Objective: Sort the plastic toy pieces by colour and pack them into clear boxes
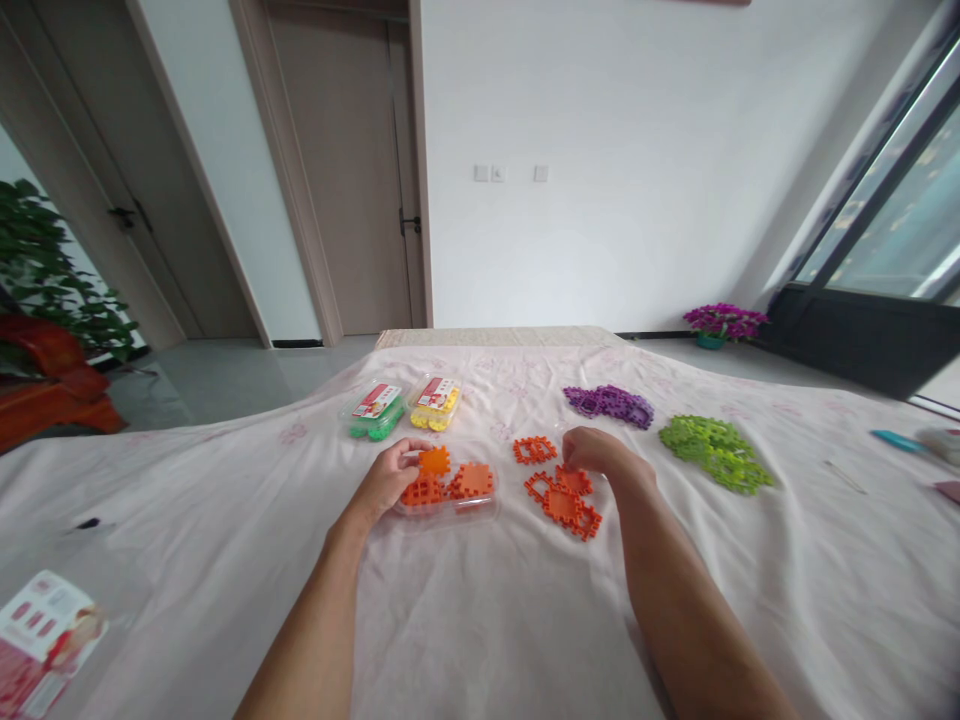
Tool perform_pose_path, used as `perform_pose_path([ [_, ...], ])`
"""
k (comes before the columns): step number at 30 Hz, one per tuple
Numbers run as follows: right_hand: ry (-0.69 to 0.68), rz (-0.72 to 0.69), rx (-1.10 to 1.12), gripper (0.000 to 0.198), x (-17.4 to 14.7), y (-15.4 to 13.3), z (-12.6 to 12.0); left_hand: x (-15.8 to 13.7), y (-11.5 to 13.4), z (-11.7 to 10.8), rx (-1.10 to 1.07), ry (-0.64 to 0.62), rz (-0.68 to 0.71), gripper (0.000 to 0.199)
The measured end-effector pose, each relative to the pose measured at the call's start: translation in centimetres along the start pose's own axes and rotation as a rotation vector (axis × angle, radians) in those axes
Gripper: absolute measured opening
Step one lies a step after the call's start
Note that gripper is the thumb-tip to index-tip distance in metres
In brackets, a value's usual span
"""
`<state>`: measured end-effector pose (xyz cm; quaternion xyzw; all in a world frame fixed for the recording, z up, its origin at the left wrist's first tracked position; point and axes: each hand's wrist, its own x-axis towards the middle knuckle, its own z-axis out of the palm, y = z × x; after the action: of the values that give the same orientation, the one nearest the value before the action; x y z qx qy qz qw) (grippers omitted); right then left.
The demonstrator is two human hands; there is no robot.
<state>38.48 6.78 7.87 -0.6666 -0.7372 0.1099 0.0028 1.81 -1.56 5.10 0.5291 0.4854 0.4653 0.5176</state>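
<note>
My left hand pinches an orange interlocking tile over a clear plastic tray that holds more orange tiles. Resting to the right, my right hand has its fingers closed on the top of a loose pile of orange tiles lying on the pale pink sheet. One more orange tile lies apart, between the two hands.
Two closed clear boxes sit behind the tray, one with green pieces and one with yellow pieces. A purple pile and a green pile lie to the right. A printed packet lies at the near left.
</note>
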Motion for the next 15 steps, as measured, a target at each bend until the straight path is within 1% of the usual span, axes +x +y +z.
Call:
perform_pose_path([
  [3, -0.041, -0.029, 0.027, 0.024, 0.3, -0.1, -0.4, 0.0, 0.1, 0.0, 0.027, 0.012, 0.009, 0.051],
  [6, 0.020, -0.017, 0.047, 0.029, 0.4, -0.7, -0.4, 0.0, 0.2, 0.1, 0.026, 0.002, 0.007, 0.052],
  [10, 0.136, -0.029, 0.079, 0.046, 0.3, -2.5, 0.3, 0.0, 0.1, -0.1, 0.030, -0.008, 0.005, 0.052],
  [12, 0.143, -0.062, 0.089, 0.048, 0.3, -3.5, 0.9, 0.0, 0.0, -0.2, 0.034, -0.006, 0.011, 0.052],
  [15, 0.121, -0.098, 0.090, 0.046, 0.3, -4.7, 1.4, 0.1, -0.1, -0.2, 0.031, 0.002, 0.009, 0.052],
])
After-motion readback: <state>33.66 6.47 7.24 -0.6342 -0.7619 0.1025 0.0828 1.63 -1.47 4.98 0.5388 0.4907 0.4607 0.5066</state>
